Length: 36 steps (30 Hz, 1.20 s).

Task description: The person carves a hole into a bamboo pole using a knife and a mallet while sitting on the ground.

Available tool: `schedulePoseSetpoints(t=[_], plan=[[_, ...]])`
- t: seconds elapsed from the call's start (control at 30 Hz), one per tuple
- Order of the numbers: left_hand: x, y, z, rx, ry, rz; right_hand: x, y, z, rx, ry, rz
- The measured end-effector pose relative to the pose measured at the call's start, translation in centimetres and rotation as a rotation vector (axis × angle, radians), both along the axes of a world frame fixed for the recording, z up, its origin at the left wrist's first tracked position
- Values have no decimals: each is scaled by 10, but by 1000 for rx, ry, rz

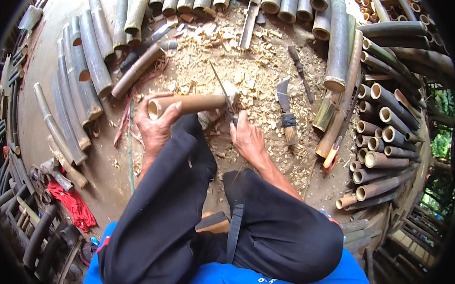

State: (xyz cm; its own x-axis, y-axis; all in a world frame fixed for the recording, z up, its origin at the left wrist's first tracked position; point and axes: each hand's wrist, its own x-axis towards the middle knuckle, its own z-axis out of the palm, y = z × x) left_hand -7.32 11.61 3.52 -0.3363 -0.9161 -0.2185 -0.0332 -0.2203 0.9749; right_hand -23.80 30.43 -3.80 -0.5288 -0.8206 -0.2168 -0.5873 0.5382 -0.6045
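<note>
A short brown bamboo tube [191, 104] lies sideways above my left knee, its open end toward the left. My left hand [156, 123] is closed around that open end, thumb on the near side. My right hand [248, 138] grips the dark handle of a tool with a long narrow blade [220, 83]; I cannot tell whether it is a knife or a saw. Its blade slants up past the tube's right end, touching or very close to it. A pale block [230, 94], partly hidden, sits behind the blade.
Pale shavings [206, 55] cover the ground ahead. A curved machete [283, 96], a dark slender tool [301, 74] and an orange-handled tool [332, 155] lie to the right. Bamboo poles [93, 55] line the left, with stacked bamboo [384, 160] at right. Red cloth [72, 206] lies at lower left.
</note>
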Motion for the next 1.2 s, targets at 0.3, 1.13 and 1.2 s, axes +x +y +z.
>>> schedulePoseSetpoints(t=[0.3,1.13,1.2], plan=[[24,-16,12,10,51,-222,0,-23,107,-413,-75,-64],[33,-31,34,-141,-182,-576,-6,-19,112,-148,-37,-17],[39,-29,32,-166,-189,-590,3,-13,92,-335,49,-14]])
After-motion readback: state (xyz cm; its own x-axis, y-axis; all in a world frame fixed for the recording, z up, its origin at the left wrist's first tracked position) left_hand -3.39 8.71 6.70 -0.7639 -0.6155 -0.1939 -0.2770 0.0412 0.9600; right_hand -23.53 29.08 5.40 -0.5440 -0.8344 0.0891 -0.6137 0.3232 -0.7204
